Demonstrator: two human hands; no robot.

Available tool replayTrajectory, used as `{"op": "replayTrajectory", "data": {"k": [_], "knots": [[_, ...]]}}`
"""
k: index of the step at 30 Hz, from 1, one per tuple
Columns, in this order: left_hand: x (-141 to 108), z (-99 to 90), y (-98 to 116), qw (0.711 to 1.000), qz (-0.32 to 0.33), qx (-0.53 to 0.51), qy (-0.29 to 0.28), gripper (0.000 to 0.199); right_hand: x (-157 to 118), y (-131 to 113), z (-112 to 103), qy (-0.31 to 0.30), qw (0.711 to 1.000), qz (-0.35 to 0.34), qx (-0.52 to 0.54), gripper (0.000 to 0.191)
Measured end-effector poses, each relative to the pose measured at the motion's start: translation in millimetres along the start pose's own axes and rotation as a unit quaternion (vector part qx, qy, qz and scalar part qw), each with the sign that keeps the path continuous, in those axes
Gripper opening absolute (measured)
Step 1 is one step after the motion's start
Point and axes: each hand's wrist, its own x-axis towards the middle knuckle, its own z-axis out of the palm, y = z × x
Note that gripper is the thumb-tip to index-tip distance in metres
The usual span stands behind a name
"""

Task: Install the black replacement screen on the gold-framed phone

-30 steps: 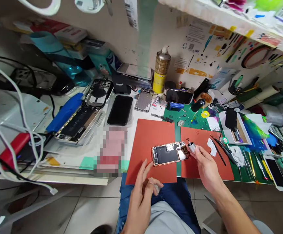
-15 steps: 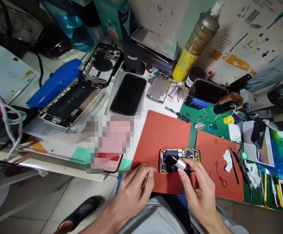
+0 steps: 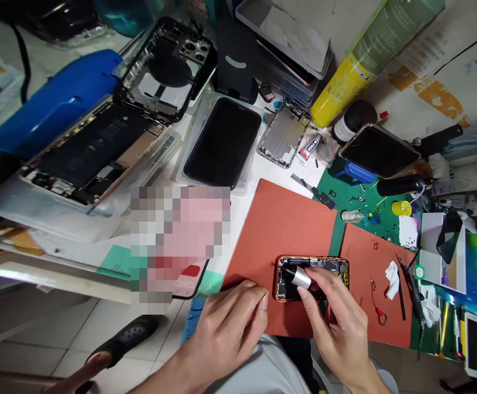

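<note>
An opened smartphone with an orange frame lies on a reddish-brown mat, its inner parts exposed. Above the phone, my right hand pinches a small silver cylinder with a dark end between thumb and fingers. Whether the cylinder touches the phone is unclear. To the left of the phone, my left hand is closed, fingers curled in against the thumb. Anything inside that hand is hidden.
Left of the mat lie a black-screened phone and an opened larger phone. A yellow spray can stands behind. On the right are a second mat, tweezers, white tissue and a small glass bottle.
The camera view has shifted closer and tilted, so things on the bench sit differently in the picture. Both hands keep much the same pose; the silver cylinder stays pinched over the phone.
</note>
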Motion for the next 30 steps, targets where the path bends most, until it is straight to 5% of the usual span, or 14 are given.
{"op": "replayTrajectory", "data": {"k": [30], "knots": [[-0.1,2.9,-1.7,0.998,0.025,0.045,0.026,0.016,12.7,2.9,-7.8,-0.043,0.998,-0.032,-0.039,0.059]]}}
